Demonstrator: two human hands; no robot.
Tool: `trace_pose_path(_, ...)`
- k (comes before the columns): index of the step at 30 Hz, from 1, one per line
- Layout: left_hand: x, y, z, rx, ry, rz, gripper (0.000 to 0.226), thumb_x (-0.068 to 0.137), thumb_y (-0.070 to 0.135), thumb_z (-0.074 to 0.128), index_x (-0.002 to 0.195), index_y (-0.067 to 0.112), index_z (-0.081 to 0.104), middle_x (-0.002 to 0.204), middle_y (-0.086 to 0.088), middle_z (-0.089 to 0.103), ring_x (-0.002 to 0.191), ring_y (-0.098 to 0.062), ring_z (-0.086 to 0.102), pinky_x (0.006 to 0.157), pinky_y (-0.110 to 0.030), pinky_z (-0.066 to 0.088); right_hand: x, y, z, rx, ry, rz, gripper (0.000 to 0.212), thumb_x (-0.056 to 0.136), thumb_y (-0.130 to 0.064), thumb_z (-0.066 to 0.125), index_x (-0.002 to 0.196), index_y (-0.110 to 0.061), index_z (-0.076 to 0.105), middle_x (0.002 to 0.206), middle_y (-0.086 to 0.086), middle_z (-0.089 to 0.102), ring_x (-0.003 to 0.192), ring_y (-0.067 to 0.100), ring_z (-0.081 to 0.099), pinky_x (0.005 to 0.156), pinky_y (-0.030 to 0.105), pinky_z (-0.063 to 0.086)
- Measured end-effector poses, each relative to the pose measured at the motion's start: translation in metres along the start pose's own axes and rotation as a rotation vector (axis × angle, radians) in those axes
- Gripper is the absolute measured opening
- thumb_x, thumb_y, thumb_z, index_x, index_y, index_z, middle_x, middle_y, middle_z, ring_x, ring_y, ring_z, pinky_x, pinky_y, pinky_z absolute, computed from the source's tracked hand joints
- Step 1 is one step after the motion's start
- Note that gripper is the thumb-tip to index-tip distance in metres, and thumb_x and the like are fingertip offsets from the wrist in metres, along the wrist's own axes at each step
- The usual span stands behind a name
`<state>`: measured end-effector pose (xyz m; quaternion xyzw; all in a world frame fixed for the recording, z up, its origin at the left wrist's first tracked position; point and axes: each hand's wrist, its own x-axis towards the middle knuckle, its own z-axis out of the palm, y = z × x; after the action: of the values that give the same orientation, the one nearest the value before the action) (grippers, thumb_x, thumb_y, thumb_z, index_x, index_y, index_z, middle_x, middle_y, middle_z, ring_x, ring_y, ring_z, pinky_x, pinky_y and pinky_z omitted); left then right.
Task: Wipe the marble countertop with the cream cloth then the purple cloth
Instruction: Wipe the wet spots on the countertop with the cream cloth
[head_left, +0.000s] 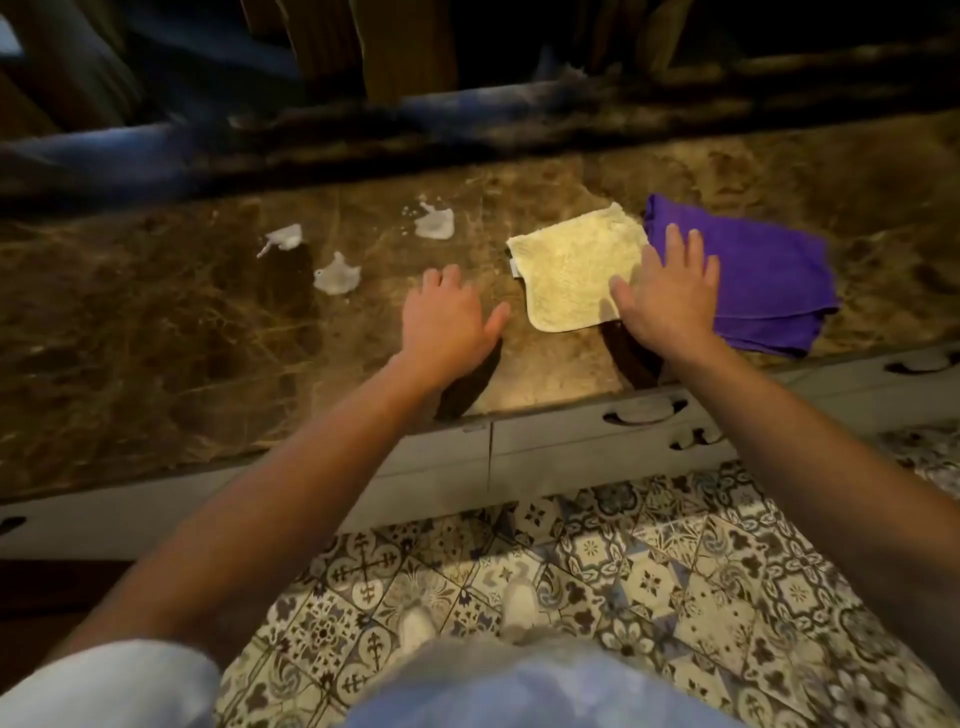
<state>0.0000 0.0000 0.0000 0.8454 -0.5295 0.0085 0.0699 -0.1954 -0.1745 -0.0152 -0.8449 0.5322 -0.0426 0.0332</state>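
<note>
Polished brown veined marble countertop with a glossy sheen, wet whitish foamy splotches on it, nubby matt cream terry cloth, soft matt folded purple cloth, smooth pale painted drawer fronts with dark metal handles, glazed patterned floor tiles

We look down on a brown marble countertop with both bare arms reaching forward. Our left hand hovers open, palm down, over bare marble. Our right hand is spread flat where the cream cloth meets the purple cloth, overlapping the edges of both. The two cloths lie touching, cream on the left. Three pale wet spills sit well left of the cloths. Below are pale drawers and a patterned tile floor.
</note>
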Motion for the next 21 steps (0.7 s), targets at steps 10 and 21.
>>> trace_pose_path(10, 0.076, 0.052, 0.051, -0.057, -0.143, -0.248, 0.088, 0.087, 0.078, 0.049, 0.135, 0.006, 0.056, 0.141, -0.017, 0.056, 0.130, -0.036, 0.052, 0.104, -0.053, 0.045, 0.054, -0.004, 0.024, -0.127, -0.094, -0.010, 0.078, 0.099, -0.067, 0.037, 0.146, -0.007, 0.053, 0.168, 0.016, 0.029, 0.158, 0.038, 0.011, 0.124, 0.061, 0.009)
trace_pose_path(21, 0.089, 0.056, 0.049, -0.558, -0.125, -0.356, 0.032, 0.097, 0.032, 0.060, 0.071, 0.017, 0.053, 0.068, 0.000, 0.052, 0.066, -0.020, 0.052, 0.054, -0.029, 0.038, 0.046, -0.011, 0.013, 0.383, 0.028, -0.017, 0.042, 0.097, -0.045, 0.063, 0.128, -0.016, 0.065, 0.121, 0.009, 0.070, 0.115, 0.033, 0.061, 0.094, 0.045, 0.044)
